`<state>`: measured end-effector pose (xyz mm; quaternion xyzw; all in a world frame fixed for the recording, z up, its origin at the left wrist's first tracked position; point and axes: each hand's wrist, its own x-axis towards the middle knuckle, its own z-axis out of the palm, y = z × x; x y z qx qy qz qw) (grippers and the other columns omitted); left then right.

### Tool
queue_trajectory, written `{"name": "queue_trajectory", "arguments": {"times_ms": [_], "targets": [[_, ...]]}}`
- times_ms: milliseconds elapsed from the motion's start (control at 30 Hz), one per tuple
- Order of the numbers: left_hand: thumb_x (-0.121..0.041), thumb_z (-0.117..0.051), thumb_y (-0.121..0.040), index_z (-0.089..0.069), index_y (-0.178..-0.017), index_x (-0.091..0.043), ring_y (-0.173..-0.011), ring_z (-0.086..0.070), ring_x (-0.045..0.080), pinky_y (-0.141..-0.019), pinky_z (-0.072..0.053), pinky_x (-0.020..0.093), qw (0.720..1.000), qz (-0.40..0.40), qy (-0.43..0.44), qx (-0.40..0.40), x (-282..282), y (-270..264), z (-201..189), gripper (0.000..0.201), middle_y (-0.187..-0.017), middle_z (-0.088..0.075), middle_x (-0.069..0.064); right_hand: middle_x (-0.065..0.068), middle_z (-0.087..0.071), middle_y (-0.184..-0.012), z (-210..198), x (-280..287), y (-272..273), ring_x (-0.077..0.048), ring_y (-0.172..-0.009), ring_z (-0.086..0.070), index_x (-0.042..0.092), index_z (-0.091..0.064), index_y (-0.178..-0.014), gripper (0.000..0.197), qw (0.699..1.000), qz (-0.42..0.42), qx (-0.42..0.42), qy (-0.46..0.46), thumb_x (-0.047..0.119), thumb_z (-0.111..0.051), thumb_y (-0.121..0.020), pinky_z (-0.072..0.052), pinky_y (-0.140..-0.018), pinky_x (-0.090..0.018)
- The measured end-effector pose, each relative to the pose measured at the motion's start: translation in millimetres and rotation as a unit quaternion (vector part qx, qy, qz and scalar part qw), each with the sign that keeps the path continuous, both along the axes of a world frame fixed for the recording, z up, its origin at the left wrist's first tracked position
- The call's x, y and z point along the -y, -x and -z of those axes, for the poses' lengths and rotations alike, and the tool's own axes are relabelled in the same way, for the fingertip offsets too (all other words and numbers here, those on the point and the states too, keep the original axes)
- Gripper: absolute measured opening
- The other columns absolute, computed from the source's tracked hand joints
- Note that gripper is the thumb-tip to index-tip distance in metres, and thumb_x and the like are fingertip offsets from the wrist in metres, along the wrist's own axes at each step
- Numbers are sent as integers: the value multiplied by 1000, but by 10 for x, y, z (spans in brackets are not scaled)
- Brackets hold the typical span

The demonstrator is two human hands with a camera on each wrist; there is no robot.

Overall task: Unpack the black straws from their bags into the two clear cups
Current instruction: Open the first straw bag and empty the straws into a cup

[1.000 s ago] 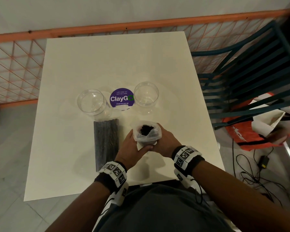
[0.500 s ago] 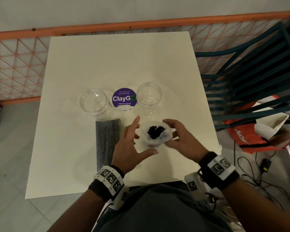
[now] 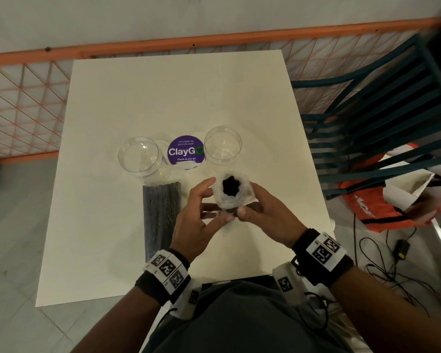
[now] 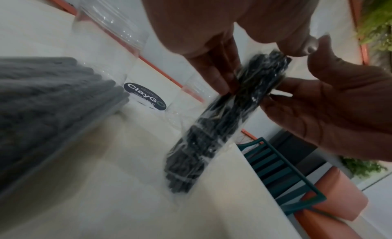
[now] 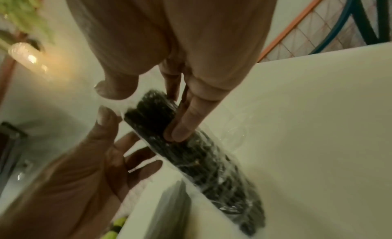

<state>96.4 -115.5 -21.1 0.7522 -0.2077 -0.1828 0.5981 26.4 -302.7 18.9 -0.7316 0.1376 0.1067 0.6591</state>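
Observation:
Both hands hold an opened clear bag of black straws (image 3: pixel 231 198) upright over the white table (image 3: pixel 178 98), just in front of the right clear cup (image 3: pixel 222 145). My left hand (image 3: pixel 211 205) pinches the bag's left side between thumb and fingers, index finger raised. From the other side my right hand (image 3: pixel 250 202) grips it, thumb in front. The wrist views show the bag (image 4: pixel 212 142) (image 5: pixel 212 159) tilted, its lower end down at the tabletop. The left clear cup (image 3: pixel 140 157) stands empty. A second bag of straws (image 3: pixel 162 215) lies flat beside my left hand.
A round purple ClayGo sticker (image 3: pixel 186 152) sits between the cups. An orange mesh fence (image 3: pixel 23 98) runs behind and left of the table. A teal slatted chair (image 3: pixel 379 118) and an orange bag (image 3: pixel 382 200) are on the right, with cables (image 3: pixel 392 263) on the floor.
Both hands let go of their low wrap around the bag and spread at its mouth. They now hold it again, a little farther from me toward the right cup.

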Motion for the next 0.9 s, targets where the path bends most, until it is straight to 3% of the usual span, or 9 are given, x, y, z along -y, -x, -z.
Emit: {"name": "queue_trajectory", "arguments": {"times_ms": [133, 233, 333, 400, 467, 567, 667, 767, 900], "targets": [[-41, -73, -81, -19, -144, -53, -96, -64, -14, -80, -56, 14, 998, 18, -44, 50, -24, 19, 75, 84, -127, -52, -22, 3, -59, -109, 122, -45, -43, -1, -86, -60, 23, -57, -119, 39, 986, -24, 23, 165, 23, -76, -85, -44, -74, -6], [-29, -77, -82, -11, -150, -47, -88, -66, -10, -81, -55, 13, 995, 7, -85, 55, -3, -21, 212, 97, -122, -57, -11, 6, -58, -105, 216, -93, -76, -13, -83, -62, 16, -60, -123, 46, 969, -28, 13, 246, 35, -76, -83, -46, -77, -18], [-20, -79, -82, -11, -152, -41, -93, -64, -3, -80, -51, 8, 994, 8, -97, 57, 24, -47, 288, 99, -130, -56, 1, 4, -63, -124, 313, -125, -120, -18, -93, -68, 24, -50, -138, 62, 971, -20, -8, 238, 38, -76, -83, -52, -90, -34], [-21, -77, -84, -12, -153, -41, -97, -64, 5, -83, -54, 15, 990, 14, -110, 87, 22, -53, 299, 97, -138, -54, 8, 6, -64, -128, 362, -145, -144, -16, -93, -69, 28, -47, -140, 66, 974, -17, -9, 228, 35, -77, -82, -53, -93, -38], [-26, -78, -82, -11, -153, -39, -102, -65, 15, -84, -59, 29, 988, 26, -113, 105, 16, -71, 295, 98, -139, -52, 9, 9, -64, -127, 370, -135, -143, -12, -90, -70, 31, -46, -140, 71, 977, -24, -7, 211, 35, -81, -78, -55, -92, -39], [-34, -83, -76, -12, -154, -35, -94, -65, 7, -79, -59, 24, 993, 31, -82, 82, -9, -91, 240, 105, -137, -45, -4, 14, -58, -131, 278, -52, -86, -9, -85, -71, 42, -29, -148, 94, 991, -26, -13, 134, 46, -84, -71, -58, -83, -31], [-49, -78, -77, -16, -154, -35, -96, -68, 6, -83, -57, 21, 993, 68, -67, 66, -51, -80, 173, 100, -141, -46, -6, 6, -62, -132, 214, -10, -48, -13, -84, -74, 51, -19, -149, 81, 992, -7, 13, 124, 63, -61, -81, -58, -84, -35], [-65, -55, -86, -25, -152, -29, -92, -71, 6, -80, -59, 26, 994, 74, -56, 60, -43, -62, 132, 81, -138, -53, 0, 5, -74, -107, 274, -40, -63, -12, -77, -73, 45, -29, -149, 63, 982, -3, 25, 188, 65, -44, -91, -58, -82, -37], [-50, -64, -85, -32, -146, -35, -79, -72, 7, -69, -58, 25, 998, -1, -64, 15, 36, -117, 122, 71, -116, -61, -8, 1, -75, -92, 372, -53, -34, -19, -79, -70, 32, -49, -140, 59, 972, -17, 30, 232, 63, -33, -93, -56, -79, -39]]}}
